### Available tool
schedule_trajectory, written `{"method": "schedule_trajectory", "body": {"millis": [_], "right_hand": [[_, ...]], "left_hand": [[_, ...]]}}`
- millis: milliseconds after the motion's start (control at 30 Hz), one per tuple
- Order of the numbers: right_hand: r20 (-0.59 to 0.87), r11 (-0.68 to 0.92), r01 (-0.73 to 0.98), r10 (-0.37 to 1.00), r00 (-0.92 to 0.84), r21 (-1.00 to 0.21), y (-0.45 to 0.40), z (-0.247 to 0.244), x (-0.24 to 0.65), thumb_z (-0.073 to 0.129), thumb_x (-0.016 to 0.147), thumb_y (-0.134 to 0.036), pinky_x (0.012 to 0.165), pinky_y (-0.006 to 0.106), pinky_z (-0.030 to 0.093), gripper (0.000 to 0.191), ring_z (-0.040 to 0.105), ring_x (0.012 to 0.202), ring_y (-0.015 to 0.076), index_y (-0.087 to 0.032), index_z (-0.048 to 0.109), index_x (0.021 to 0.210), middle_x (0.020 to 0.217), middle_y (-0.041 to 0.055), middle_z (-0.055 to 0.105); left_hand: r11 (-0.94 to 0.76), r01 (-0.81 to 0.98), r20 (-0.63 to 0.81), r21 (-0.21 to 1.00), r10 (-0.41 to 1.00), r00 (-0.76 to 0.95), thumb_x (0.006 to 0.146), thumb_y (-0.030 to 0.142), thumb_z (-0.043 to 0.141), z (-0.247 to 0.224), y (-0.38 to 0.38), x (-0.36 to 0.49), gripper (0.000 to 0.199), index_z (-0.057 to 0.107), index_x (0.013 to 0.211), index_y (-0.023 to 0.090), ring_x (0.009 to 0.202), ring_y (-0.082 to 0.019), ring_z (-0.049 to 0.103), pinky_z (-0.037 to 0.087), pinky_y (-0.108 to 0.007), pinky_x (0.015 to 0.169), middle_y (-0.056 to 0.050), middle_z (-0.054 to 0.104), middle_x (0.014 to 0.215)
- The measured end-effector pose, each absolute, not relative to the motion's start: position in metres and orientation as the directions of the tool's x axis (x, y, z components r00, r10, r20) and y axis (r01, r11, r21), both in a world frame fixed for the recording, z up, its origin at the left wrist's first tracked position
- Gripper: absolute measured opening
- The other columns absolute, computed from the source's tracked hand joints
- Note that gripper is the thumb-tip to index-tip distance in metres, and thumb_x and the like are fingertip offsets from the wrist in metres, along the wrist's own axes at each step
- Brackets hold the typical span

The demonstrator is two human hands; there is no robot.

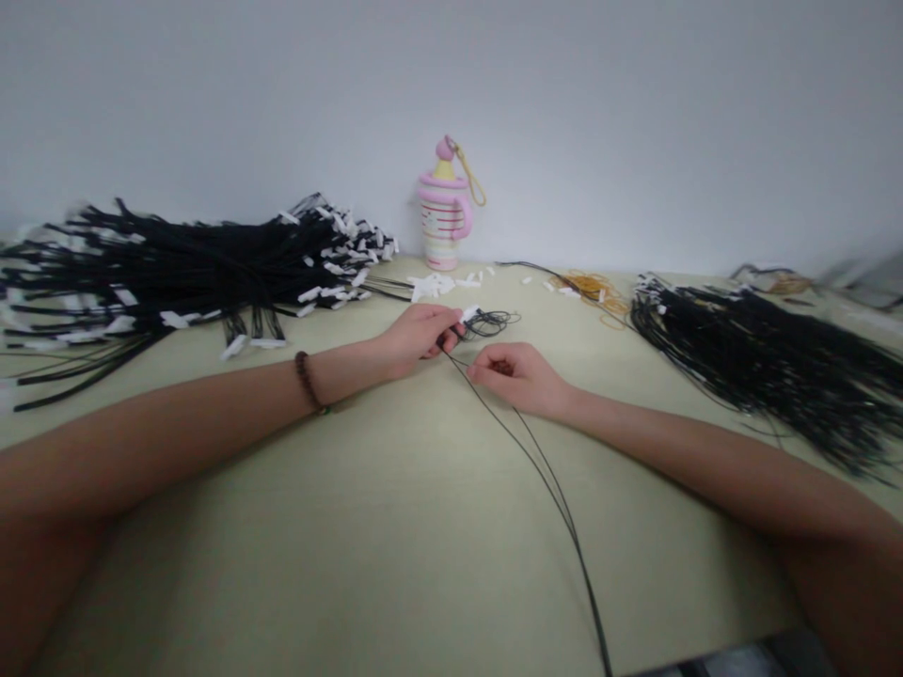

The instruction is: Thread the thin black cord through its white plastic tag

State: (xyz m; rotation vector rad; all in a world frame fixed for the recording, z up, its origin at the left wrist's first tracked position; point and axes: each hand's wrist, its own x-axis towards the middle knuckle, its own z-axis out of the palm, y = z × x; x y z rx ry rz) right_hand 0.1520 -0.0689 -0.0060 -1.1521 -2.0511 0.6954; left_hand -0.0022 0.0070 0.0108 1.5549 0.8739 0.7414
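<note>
Left hand [423,334] in front of cup [443,226], pinching black cable [584,569] by a white connector [470,312]; exact grip hidden behind fingers. Right hand [518,376] front-right of cup, fingers curled closed on one cable strand; contact point blurred. Cable stretches away from cup toward the viewer, far end cut off. Thin wire loops [490,324] front-right of cup, ends unclear. Left bundle [212,263] left of cup, right bundle [768,367] right of cup, both cropped. White bits [432,285] before cup, too blurry to count.
</note>
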Motion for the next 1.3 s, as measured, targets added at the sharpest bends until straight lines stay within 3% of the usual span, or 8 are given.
{"method": "schedule_trajectory", "body": {"millis": [367, 700, 1033, 1167, 1300], "right_hand": [[0.290, 0.478, 0.486, 0.863, -0.414, -0.731, -0.0663, -0.0115, 0.1544, 0.046, 0.079, -0.028, 0.045, 0.017, 0.025, 0.021, 0.032, 0.050, 0.0052, -0.012, 0.051, 0.066, 0.055, -0.0034, 0.039], [0.351, 0.497, 0.455, 0.861, -0.369, -0.739, -0.0689, -0.0111, 0.1506, 0.055, 0.074, -0.028, 0.045, 0.016, 0.031, 0.016, 0.039, 0.050, 0.0045, -0.014, 0.052, 0.080, 0.065, -0.0022, 0.048], [0.360, 0.519, 0.520, 0.852, -0.381, -0.678, -0.0695, -0.0123, 0.1508, 0.050, 0.078, -0.035, 0.042, 0.017, 0.025, 0.027, 0.032, 0.045, 0.0041, -0.015, 0.045, 0.061, 0.051, -0.0051, 0.038], [0.381, 0.520, 0.483, 0.851, -0.362, -0.704, -0.0713, -0.0089, 0.1490, 0.053, 0.076, -0.038, 0.045, 0.017, 0.029, 0.024, 0.037, 0.049, 0.0049, -0.015, 0.047, 0.074, 0.058, -0.0044, 0.043], [0.416, 0.540, 0.506, 0.842, -0.344, -0.672, -0.0754, -0.0029, 0.1486, 0.042, 0.084, -0.038, 0.049, 0.018, 0.031, 0.025, 0.038, 0.052, 0.0061, -0.015, 0.051, 0.080, 0.060, -0.0033, 0.044]], "left_hand": [[-0.081, 0.128, -0.016, 0.988, 0.786, 0.619, 0.079, 0.033, 0.048, 0.0098, 0.0105, -0.0058, 0.024, 0.052, 0.073, 0.011, 0.038, -0.003, 0.036, 0.021, -0.014, 0.035, -0.003, 0.058, 0.058], [-0.065, 0.123, -0.021, 0.990, 0.806, 0.591, 0.080, 0.033, 0.048, 0.0102, 0.0095, -0.0043, 0.023, 0.052, 0.074, 0.010, 0.037, -0.003, 0.036, 0.021, -0.013, 0.034, -0.002, 0.057, 0.057], [-0.061, 0.131, -0.028, 0.990, 0.809, 0.587, 0.080, 0.033, 0.047, 0.0099, 0.0097, -0.0038, 0.024, 0.052, 0.075, 0.010, 0.038, -0.003, 0.037, 0.021, -0.013, 0.035, -0.004, 0.060, 0.060], [-0.065, 0.129, -0.024, 0.990, 0.807, 0.590, 0.080, 0.033, 0.048, 0.0096, 0.0099, -0.0040, 0.024, 0.052, 0.074, 0.010, 0.039, -0.003, 0.039, 0.022, -0.013, 0.035, -0.003, 0.059, 0.060], [-0.063, 0.126, -0.023, 0.990, 0.809, 0.587, 0.079, 0.034, 0.049, 0.0088, 0.0106, -0.0043, 0.024, 0.053, 0.075, 0.010, 0.038, -0.002, 0.037, 0.021, -0.014, 0.035, -0.003, 0.058, 0.061]]}}
